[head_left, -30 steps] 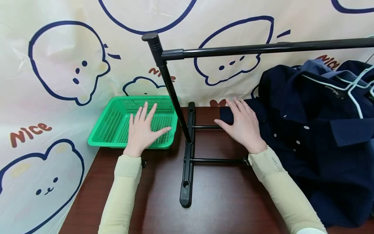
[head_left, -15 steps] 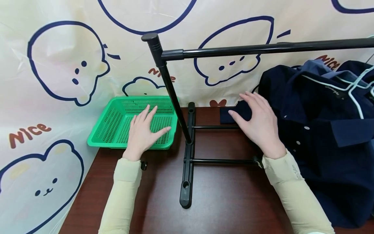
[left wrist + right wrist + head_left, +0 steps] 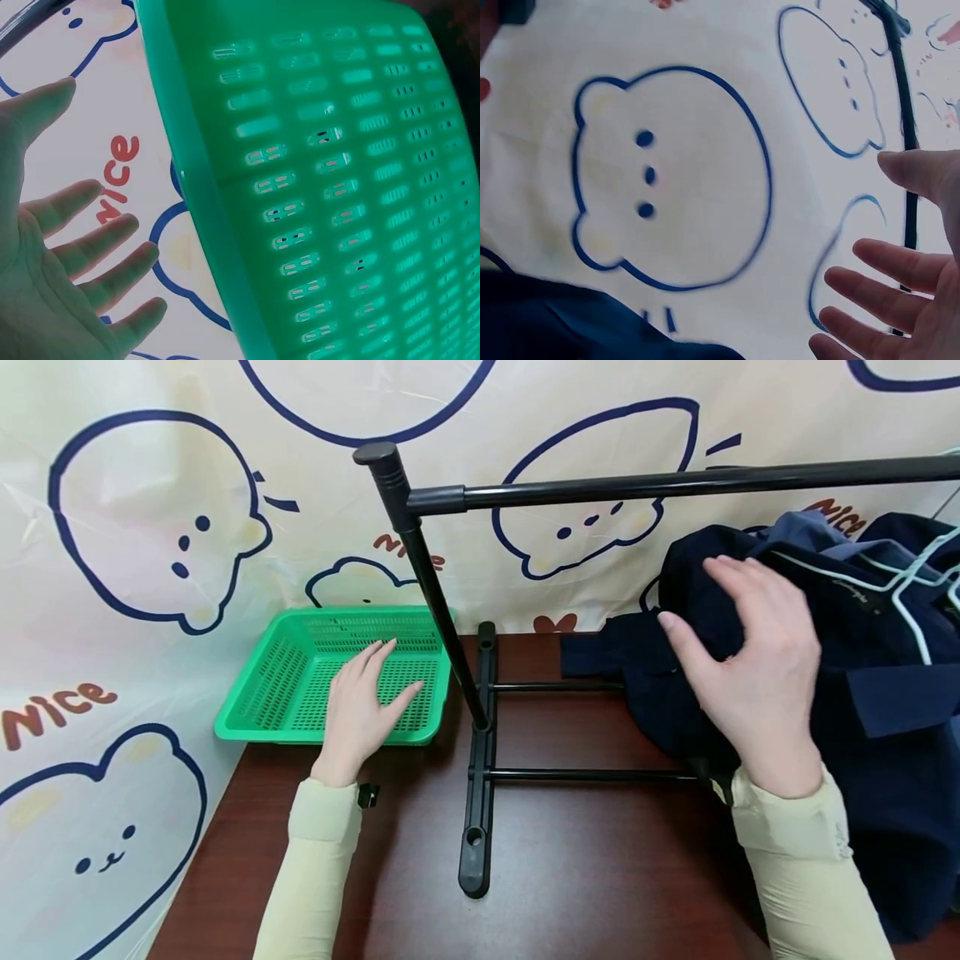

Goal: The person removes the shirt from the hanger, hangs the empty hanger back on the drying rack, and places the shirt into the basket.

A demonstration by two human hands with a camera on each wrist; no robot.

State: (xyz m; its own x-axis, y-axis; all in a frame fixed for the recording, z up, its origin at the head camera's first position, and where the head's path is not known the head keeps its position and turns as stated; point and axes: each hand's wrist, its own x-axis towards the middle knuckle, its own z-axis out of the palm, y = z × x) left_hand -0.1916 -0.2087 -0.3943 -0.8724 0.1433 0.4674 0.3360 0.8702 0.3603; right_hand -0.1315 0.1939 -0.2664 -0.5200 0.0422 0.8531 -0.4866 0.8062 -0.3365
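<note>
At far left, a pale backdrop (image 3: pixel 45 560) printed with navy bear outlines and the word "nice" runs behind the whole scene. In front of it, at the rear left edge of the worktop (image 3: pixel 405 860), a green basket (image 3: pixel 277 733) stands upright; its walls and base are perforated with slots.

The left hand (image 3: pixel 360 710) is over the front part of the basket in the head view, fingers extended and thumb held wide from them. The left wrist view shows the fingers spread and a gap between their tips and the basket rim. A pale yellow sleeve (image 3: pixel 311 868) covers the forearm, with a small black device (image 3: pixel 367 795) at the wrist.

Right of the basket stands a black rack. Its post (image 3: pixel 438 610) rises at a slant in the head view from a long foot (image 3: pixel 477 810); two lower crossbars (image 3: pixel 592 774) and one top rail (image 3: pixel 637 487) run rightward.

Further right, the right hand (image 3: pixel 757 660) is in front of a navy garment (image 3: pixel 877 802), thumb wide of the lightly bent fingers. In the right wrist view the fingers are separated, and dark cloth lies apart from them at lower left. The garment sits at the right end of the visible rack; one cuff (image 3: pixel 581 656) extends left toward the rear crossbar. White buttons show on its front. At far right, pale mint hangers (image 3: pixel 915 631) show at the neck, beside a lighter blue cloth (image 3: pixel 813 531).
</note>
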